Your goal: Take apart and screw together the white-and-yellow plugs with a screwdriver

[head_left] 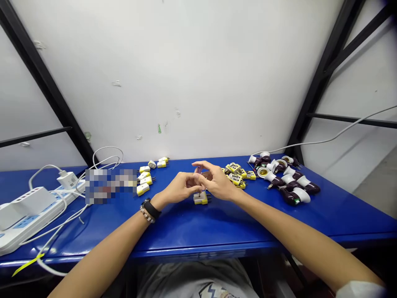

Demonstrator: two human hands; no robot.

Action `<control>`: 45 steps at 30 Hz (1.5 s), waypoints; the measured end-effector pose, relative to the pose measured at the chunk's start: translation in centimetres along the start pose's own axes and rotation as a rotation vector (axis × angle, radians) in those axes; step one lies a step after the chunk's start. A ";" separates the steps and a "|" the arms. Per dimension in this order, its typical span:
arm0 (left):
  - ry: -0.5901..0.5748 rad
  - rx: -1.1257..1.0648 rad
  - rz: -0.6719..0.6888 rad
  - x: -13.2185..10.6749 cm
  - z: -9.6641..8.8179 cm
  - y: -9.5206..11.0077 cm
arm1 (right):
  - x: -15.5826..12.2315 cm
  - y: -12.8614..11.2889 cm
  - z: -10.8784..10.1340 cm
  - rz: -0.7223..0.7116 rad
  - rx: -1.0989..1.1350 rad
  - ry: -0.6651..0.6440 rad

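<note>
My left hand (181,188) and my right hand (218,181) meet over the middle of the blue table. Between them stands a screwdriver (197,170) with a clear purplish handle, roughly upright. The fingers of both hands close round it and hide most of its length. Its tip comes down on a white and yellow plug (201,199) lying on the table, metal pins pointing right. Behind my right hand is a heap of yellow plug pieces (235,174) with metal parts showing. Left of my left hand lie several white and yellow plugs (144,181).
Dark purple and white lamp holders (288,182) are piled at the right. A white power strip (34,213) with cables and a charger (67,180) occupies the left. Beside it, one patch is blurred out. The blue table (173,238) ends at a white wall (198,82) behind.
</note>
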State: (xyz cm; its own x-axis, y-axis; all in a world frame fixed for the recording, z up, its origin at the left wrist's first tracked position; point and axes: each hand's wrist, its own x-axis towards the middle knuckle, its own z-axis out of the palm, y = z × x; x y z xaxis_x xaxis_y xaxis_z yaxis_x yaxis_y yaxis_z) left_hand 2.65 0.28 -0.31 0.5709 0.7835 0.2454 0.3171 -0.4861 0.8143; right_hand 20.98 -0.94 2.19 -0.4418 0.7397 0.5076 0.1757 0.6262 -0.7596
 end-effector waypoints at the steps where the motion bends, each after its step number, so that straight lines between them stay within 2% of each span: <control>1: 0.034 0.035 0.003 0.0 0.1 0.0 | 0.0 0.0 0.0 0.002 -0.017 0.026; 3: 0.050 0.069 0.032 0.0 0.0 0.1 | 0.0 0.1 0.0 0.004 -0.033 0.046; 6: -0.029 0.034 0.075 -0.1 -0.3 0.5 | 0.0 -0.1 0.0 0.008 -0.005 -0.012; 8: -0.039 0.032 0.071 -0.1 -0.3 0.6 | -0.1 -0.2 0.0 0.009 0.009 -0.029; 12: 0.091 0.098 0.033 0.1 0.5 0.2 | -0.1 -0.1 0.1 -0.003 -0.045 0.018; 14: 0.115 0.114 0.043 0.1 0.7 0.1 | -0.1 0.0 0.0 -0.013 -0.074 0.035; 19: -0.004 0.099 0.076 0.0 0.2 0.1 | 0.0 0.2 -0.1 -0.005 -0.088 0.020; 24: 0.147 0.137 0.018 0.3 0.6 -0.5 | 0.3 0.7 -0.3 0.006 -0.038 0.067; 26: 0.164 0.135 0.008 0.4 0.8 -0.6 | 0.5 0.8 -0.4 0.027 -0.002 0.065; 32: 0.027 0.141 0.033 0.1 -0.5 0.0 | 0.7 0.8 -0.8 0.083 0.137 0.072; 37: -0.058 0.209 0.040 -0.1 -1.1 0.4 | 1.0 0.6 -1.1 0.091 0.231 0.168; 42: 0.035 0.210 0.014 0.2 -1.6 0.1 | 1.4 0.8 -1.5 0.059 0.288 0.309; 45: 0.062 0.264 -0.014 0.2 -2.8 -1.1 | 1.4 0.9 -2.1 0.002 0.160 0.417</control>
State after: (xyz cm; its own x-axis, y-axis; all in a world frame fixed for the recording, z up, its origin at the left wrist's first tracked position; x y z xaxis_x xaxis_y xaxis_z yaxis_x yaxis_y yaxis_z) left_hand 0.22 2.07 0.29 0.5201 0.8091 0.2736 0.5159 -0.5529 0.6543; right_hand 22.35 1.18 3.11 -0.0429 0.7972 0.6021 0.0236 0.6033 -0.7971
